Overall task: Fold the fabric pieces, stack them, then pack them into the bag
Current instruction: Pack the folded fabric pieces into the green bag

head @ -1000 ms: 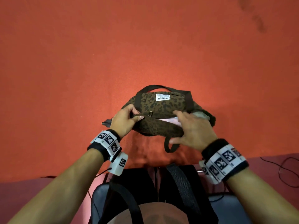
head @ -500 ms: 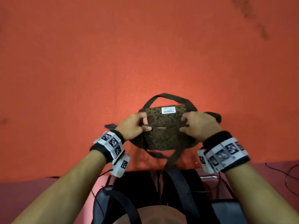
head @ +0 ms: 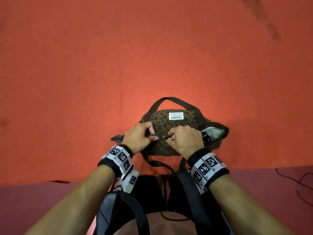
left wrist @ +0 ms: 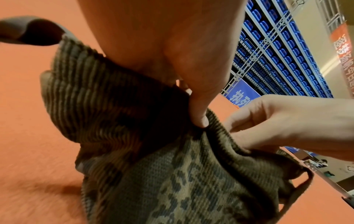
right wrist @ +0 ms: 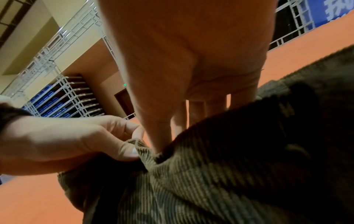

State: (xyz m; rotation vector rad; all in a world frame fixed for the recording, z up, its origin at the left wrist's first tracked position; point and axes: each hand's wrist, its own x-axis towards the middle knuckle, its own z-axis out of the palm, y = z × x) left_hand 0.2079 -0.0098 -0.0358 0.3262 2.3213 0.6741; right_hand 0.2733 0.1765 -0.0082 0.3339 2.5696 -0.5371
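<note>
We see a bag of ribbed, matt corduroy cloth with a shiny metal zip pull, lying on matt, felt-like orange surface.

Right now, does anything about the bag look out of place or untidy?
Yes. At the bag's right end, pale fabric shows through a gap, so that end is not closed. The right hand pinches the zipper pull mid-bag; the left hand holds the bag's edge.
</note>
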